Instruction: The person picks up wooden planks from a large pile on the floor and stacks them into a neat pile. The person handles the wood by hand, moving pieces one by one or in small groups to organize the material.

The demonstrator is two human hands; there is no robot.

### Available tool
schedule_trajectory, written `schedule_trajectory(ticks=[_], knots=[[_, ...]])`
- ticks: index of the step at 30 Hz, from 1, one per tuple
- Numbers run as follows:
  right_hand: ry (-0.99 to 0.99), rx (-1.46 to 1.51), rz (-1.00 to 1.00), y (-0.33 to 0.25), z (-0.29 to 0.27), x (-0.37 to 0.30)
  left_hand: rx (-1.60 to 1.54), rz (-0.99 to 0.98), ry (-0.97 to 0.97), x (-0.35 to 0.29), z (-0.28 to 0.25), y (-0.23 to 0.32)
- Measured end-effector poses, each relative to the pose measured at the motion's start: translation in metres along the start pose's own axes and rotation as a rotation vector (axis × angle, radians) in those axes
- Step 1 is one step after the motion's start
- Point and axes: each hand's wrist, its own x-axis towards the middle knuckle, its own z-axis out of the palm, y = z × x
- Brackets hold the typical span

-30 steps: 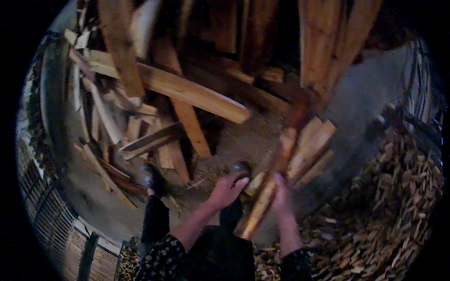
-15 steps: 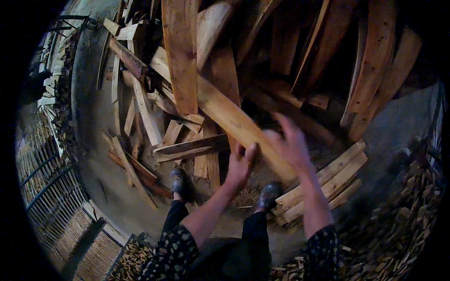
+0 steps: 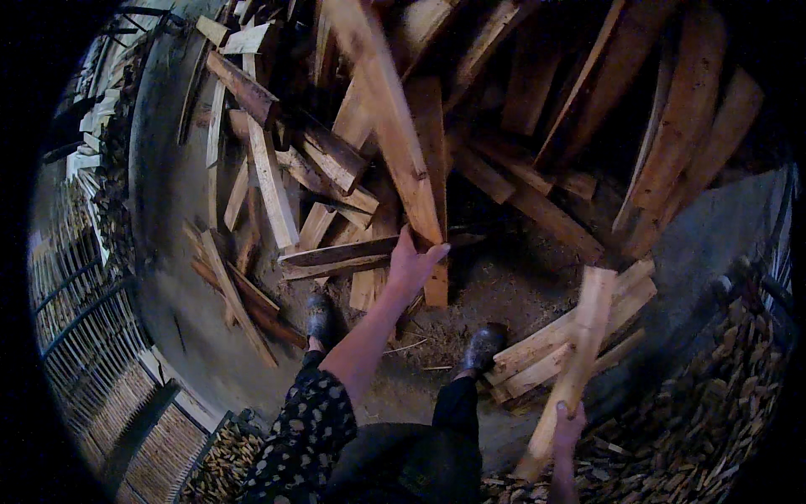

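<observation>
Starting at the left: slatted panels (image 3: 84, 336), dark-framed, at 8 o'clock; heap of small wood pieces (image 3: 222, 466), at 7 o'clock; loose strips (image 3: 242, 294), some reddish brown, lying on the grey floor (image 3: 164, 252) between 8 and 9 o'clock; tangle of split planks (image 3: 269, 185), crossed and overlapping, at 10 o'clock; left shoe (image 3: 319, 317), at 8 o'clock. Left hand (image 3: 411, 265), close to the dial's centre: thumb and forefinger parted wide at the lower end of a long brown plank (image 3: 413, 189), other fingers hidden, so whether it grips cannot be told; plank slanting up toward 11 o'clock. Right shoe (image 3: 483, 346), at 5 o'clock, just beside the near ends of floor boards (image 3: 537, 351), several, pale, laid side by side at 4 o'clock. Right hand (image 3: 568, 426), between 4 and 5 o'clock: closed round the lower part of a pale plank (image 3: 579, 344), whose upper end points toward 1 o'clock, crossing in front of the floor boards, contact uncertain. Leaning boards (image 3: 680, 126), broad, brown, at 1 to 2 o'clock. Chip heap (image 3: 714, 403), large, at 4 o'clock, partly in shadow
</observation>
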Motion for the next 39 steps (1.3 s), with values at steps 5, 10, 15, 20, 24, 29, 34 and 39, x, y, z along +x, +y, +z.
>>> schedule_trajectory(ticks=[5,10,15,20,24,29,34,39], knots=[[0.161,0.049,-0.332,0.016,-0.003,0.049,-0.06,-0.108,-0.134,0.024,-0.001,-0.003],[-0.297,0.224,-0.42,-0.168,0.084,0.063,0.17,-0.118,-0.138,-0.035,0.004,0.006],[-0.771,0.42,-0.372,-0.273,0.152,0.012,0.428,-0.331,-0.021,-0.145,0.041,0.064],[-0.864,0.455,-0.328,-0.256,0.123,-0.056,-0.089,-0.323,-0.275,-0.258,0.033,0.07],[-0.717,0.569,-0.219,-0.276,0.103,-0.128,-0.21,-0.275,-0.286,-0.354,0.029,0.076],[-0.573,0.326,-0.255,-0.301,0.143,-0.156,-0.572,-0.329,-0.147,-0.409,0.011,0.089],[-1.108,0.451,-0.169,-0.313,0.253,-0.212,-0.476,-0.69,-0.173,-0.434,-0.097,0.072],[-1.253,0.29,-0.534,-0.375,0.38,-0.273,0.073,-0.141,0.553,-0.389,-0.178,0.135]])
